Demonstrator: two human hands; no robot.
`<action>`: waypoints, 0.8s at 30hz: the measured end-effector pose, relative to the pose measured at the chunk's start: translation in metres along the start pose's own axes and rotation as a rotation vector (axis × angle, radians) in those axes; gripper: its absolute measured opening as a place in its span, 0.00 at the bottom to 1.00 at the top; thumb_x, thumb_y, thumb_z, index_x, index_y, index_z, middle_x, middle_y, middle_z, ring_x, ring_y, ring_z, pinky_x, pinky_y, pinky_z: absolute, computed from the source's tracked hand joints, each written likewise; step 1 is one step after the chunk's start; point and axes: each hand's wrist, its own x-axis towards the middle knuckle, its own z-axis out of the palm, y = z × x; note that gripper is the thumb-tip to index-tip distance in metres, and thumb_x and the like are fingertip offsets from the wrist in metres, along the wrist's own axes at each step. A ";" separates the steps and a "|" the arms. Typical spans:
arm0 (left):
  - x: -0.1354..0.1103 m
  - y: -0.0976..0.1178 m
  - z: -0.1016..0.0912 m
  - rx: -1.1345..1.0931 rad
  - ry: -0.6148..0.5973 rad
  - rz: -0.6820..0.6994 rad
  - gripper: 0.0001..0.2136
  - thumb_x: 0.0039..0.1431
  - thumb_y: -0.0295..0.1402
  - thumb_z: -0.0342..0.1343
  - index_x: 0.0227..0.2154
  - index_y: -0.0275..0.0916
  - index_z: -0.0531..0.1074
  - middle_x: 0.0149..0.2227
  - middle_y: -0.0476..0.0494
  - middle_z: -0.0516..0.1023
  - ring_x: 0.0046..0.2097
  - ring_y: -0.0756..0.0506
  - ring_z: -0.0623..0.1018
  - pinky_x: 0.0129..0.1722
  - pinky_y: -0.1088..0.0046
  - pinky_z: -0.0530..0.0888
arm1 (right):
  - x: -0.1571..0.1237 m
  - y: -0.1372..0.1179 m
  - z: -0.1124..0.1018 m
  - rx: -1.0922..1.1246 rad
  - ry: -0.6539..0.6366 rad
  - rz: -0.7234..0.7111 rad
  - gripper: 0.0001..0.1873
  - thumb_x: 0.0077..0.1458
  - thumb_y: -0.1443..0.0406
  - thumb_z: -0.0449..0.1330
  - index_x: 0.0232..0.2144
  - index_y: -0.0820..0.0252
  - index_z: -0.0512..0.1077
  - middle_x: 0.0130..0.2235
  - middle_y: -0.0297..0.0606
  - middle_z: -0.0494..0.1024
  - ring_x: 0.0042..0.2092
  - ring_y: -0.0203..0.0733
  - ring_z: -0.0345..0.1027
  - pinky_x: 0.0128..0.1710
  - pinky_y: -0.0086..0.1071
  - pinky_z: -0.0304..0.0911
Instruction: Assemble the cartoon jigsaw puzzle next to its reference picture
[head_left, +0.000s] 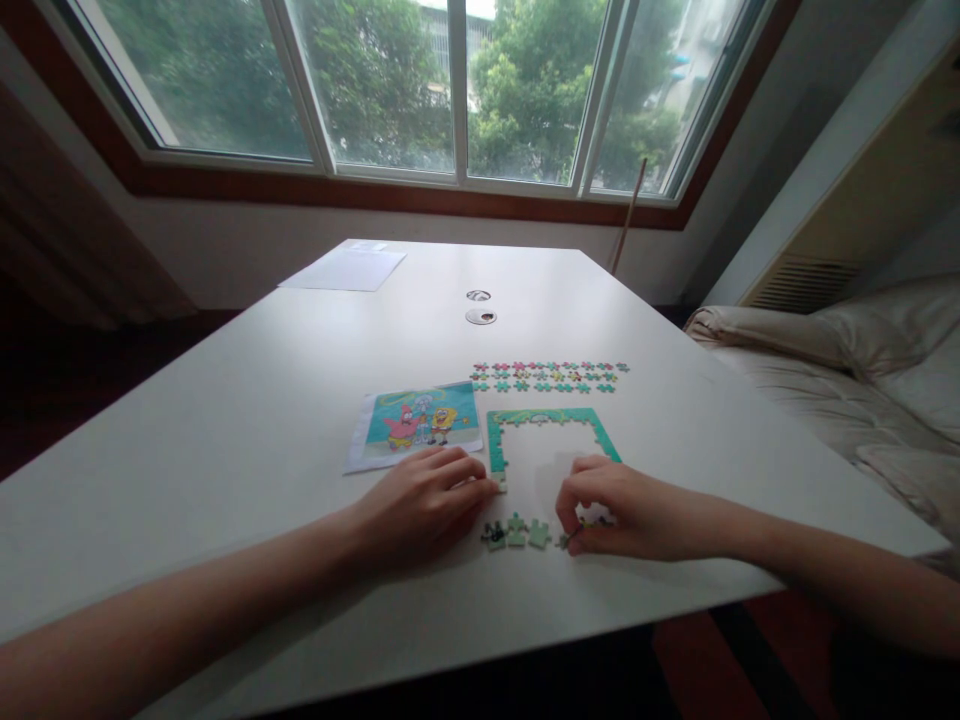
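Observation:
A half-built green jigsaw frame (pixel 551 418) lies on the white table (pixel 247 420), with top and side edges joined. My left hand (pixel 420 505) rests flat beside its lower left corner, fingertips touching a piece there. My right hand (pixel 619 510) is curled at the lower right, pinching a small puzzle piece (pixel 574 537) against the table. A short row of joined pieces (pixel 516 532) sits between the two hands. A cartoon reference picture (pixel 416 422) lies just left of the frame.
Rows of several loose pieces (pixel 547 376) lie beyond the frame. Two round cable grommets (pixel 480 316) and a sheet of paper (pixel 343 270) are farther back. A bed with pillows (pixel 832 370) stands to the right, windows behind.

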 end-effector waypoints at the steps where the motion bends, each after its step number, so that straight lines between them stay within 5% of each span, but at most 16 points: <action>1: 0.000 0.000 0.000 -0.006 -0.003 0.006 0.11 0.61 0.26 0.44 0.41 0.38 0.70 0.36 0.41 0.74 0.37 0.47 0.73 0.37 0.70 0.71 | 0.001 0.003 -0.001 0.018 0.050 0.004 0.04 0.53 0.64 0.59 0.29 0.60 0.68 0.31 0.35 0.73 0.36 0.35 0.63 0.36 0.28 0.59; 7: 0.000 -0.001 0.000 -0.034 0.006 0.032 0.11 0.61 0.26 0.44 0.42 0.37 0.70 0.39 0.40 0.75 0.40 0.46 0.74 0.40 0.68 0.72 | 0.011 0.033 0.001 0.041 0.312 0.119 0.06 0.52 0.63 0.59 0.28 0.61 0.69 0.29 0.34 0.74 0.30 0.33 0.64 0.30 0.27 0.60; 16: -0.002 -0.002 0.002 -0.042 -0.008 0.041 0.11 0.61 0.25 0.45 0.42 0.36 0.70 0.41 0.40 0.75 0.40 0.45 0.73 0.40 0.66 0.72 | 0.010 0.038 -0.009 -0.152 0.316 0.078 0.07 0.53 0.63 0.58 0.27 0.61 0.70 0.28 0.34 0.73 0.30 0.33 0.63 0.32 0.28 0.58; 24: -0.002 -0.004 0.003 -0.054 -0.016 0.041 0.11 0.61 0.25 0.45 0.43 0.36 0.69 0.43 0.41 0.75 0.42 0.45 0.73 0.42 0.65 0.72 | 0.010 0.044 -0.012 -0.176 0.173 0.008 0.04 0.52 0.65 0.59 0.29 0.61 0.70 0.30 0.35 0.74 0.33 0.35 0.65 0.38 0.30 0.58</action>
